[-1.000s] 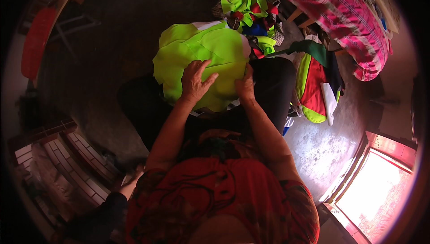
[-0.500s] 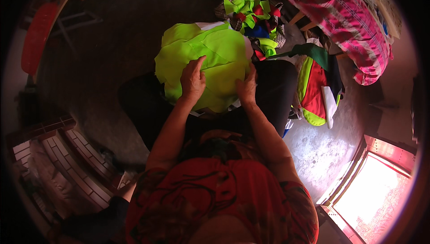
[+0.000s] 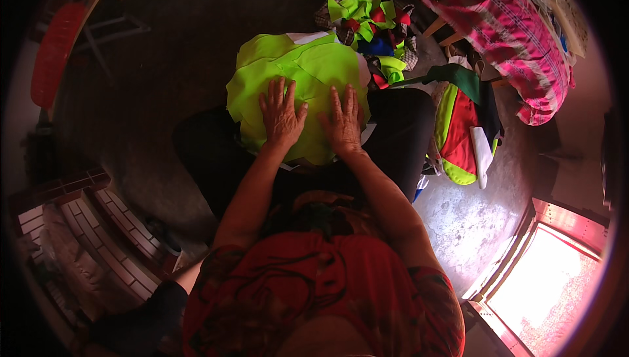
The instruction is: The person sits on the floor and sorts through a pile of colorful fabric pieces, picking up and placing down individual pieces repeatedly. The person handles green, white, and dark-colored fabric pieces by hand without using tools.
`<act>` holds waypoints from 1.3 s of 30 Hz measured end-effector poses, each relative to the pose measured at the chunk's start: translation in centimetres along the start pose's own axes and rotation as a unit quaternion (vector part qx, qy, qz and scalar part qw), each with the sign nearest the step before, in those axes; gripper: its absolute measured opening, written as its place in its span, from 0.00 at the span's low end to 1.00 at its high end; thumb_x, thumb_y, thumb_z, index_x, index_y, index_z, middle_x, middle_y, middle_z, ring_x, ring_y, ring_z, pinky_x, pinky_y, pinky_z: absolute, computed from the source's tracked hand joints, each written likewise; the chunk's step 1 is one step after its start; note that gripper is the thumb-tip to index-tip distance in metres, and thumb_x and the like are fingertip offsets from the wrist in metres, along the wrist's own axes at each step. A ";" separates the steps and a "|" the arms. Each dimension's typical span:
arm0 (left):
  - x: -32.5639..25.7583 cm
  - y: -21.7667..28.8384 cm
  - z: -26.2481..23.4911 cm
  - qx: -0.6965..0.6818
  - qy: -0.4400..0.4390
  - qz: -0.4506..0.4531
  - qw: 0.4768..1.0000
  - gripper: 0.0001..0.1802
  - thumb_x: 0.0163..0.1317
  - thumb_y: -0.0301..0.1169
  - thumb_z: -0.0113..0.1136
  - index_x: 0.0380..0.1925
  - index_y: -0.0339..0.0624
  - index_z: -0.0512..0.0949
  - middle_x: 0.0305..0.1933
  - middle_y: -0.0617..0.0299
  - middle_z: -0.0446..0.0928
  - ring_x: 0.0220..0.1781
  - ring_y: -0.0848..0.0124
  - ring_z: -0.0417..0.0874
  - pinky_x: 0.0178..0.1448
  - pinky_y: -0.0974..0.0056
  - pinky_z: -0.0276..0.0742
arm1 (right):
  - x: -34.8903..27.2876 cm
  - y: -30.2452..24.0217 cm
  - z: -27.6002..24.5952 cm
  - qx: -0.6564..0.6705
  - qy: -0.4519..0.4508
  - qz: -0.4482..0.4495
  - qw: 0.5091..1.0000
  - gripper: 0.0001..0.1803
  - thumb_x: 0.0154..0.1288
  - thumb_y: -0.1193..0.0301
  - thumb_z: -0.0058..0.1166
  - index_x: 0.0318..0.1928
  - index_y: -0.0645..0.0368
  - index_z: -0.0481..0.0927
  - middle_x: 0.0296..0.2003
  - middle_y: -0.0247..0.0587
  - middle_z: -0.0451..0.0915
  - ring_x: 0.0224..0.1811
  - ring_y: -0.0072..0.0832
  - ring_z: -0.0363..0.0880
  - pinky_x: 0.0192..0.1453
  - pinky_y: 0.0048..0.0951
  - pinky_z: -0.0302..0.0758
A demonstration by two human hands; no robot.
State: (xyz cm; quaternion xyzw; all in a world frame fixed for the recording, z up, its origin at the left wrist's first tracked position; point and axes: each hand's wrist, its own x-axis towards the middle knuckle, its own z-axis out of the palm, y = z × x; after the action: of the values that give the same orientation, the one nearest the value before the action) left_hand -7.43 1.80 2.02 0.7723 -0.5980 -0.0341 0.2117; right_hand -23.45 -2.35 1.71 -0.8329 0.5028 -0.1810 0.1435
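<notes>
A round, layered pile of bright yellow-green cloth pieces [image 3: 298, 62] rests on my lap, with a bit of white cloth showing at its far edge. My left hand [image 3: 283, 116] lies flat on the near middle of the pile, palm down, its fingers stretched out and slightly apart. Beside it on the right, my right hand [image 3: 343, 124] is also laid on the cloth, fingers extended forward. Neither hand grips anything. What supports the pile from below is hidden.
Beyond my right knee lies a heap of mixed cloth scraps [image 3: 377, 19]. A red and green cloth bundle [image 3: 462, 128] sits to the right on the floor. Pink plaid cloth [image 3: 504, 36] drapes at the far right. A red chair-like shape [image 3: 56, 56] stands far left.
My right hand has moved from the pile's right edge inward onto its top. My left hand has turned from edge-on to flat, fingers spread on the cloth. The pile has stayed in place.
</notes>
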 end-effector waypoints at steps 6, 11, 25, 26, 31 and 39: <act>-0.2 -0.7 1.8 0.021 0.000 0.015 1.000 0.34 0.62 0.45 0.56 0.67 0.47 0.62 0.74 0.53 0.53 0.77 0.52 0.49 0.74 0.38 0.41 | -0.1 0.2 0.8 0.022 -0.068 0.036 0.997 0.38 0.65 0.54 0.51 0.72 0.46 0.54 0.73 0.56 0.43 0.76 0.51 0.41 0.72 0.58 0.46; 0.3 1.2 -0.5 -0.015 0.060 0.032 0.998 0.33 0.63 0.45 0.52 0.68 0.54 0.62 0.77 0.58 0.48 0.78 0.53 0.46 0.73 0.35 0.39 | -0.1 0.2 0.5 0.041 -0.078 0.038 0.995 0.39 0.64 0.53 0.52 0.72 0.46 0.54 0.73 0.54 0.43 0.76 0.49 0.40 0.72 0.59 0.45; 0.2 0.8 1.2 0.030 -0.028 0.123 0.992 0.26 0.66 0.43 0.49 0.65 0.57 0.67 0.73 0.59 0.59 0.76 0.56 0.52 0.75 0.38 0.38 | 0.8 0.4 -7.2 0.275 0.075 0.027 0.958 0.38 0.56 0.73 0.63 0.67 0.54 0.62 0.66 0.53 0.60 0.67 0.45 0.62 0.65 0.38 0.65; 0.0 0.4 1.3 0.023 -0.025 0.121 0.992 0.26 0.66 0.42 0.48 0.65 0.57 0.66 0.73 0.59 0.58 0.76 0.56 0.52 0.75 0.38 0.38 | 1.0 0.8 -9.7 0.329 0.086 0.033 0.940 0.35 0.56 0.75 0.62 0.65 0.55 0.65 0.64 0.52 0.64 0.66 0.43 0.65 0.65 0.36 0.66; -0.1 0.2 1.4 0.048 -0.016 0.115 0.992 0.26 0.66 0.43 0.48 0.65 0.59 0.66 0.73 0.61 0.58 0.77 0.57 0.51 0.75 0.40 0.37 | -0.4 8.3 -20.0 0.170 0.327 0.049 0.928 0.25 0.55 0.83 0.58 0.55 0.59 0.75 0.51 0.48 0.75 0.60 0.41 0.72 0.61 0.34 0.70; 0.0 0.4 1.4 0.072 -0.039 0.103 0.991 0.27 0.66 0.44 0.48 0.66 0.61 0.64 0.74 0.63 0.58 0.77 0.59 0.51 0.76 0.41 0.37 | -11.2 23.4 -23.2 -0.144 0.416 0.353 0.826 0.23 0.61 0.67 0.58 0.58 0.51 0.74 0.57 0.46 0.72 0.62 0.44 0.69 0.63 0.46 0.66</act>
State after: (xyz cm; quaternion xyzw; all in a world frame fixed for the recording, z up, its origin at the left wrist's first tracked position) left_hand -8.20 1.30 0.93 0.7180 -0.6830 0.0003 0.1345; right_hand -56.95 -4.28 10.78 -0.4554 0.7951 -0.3728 -0.1466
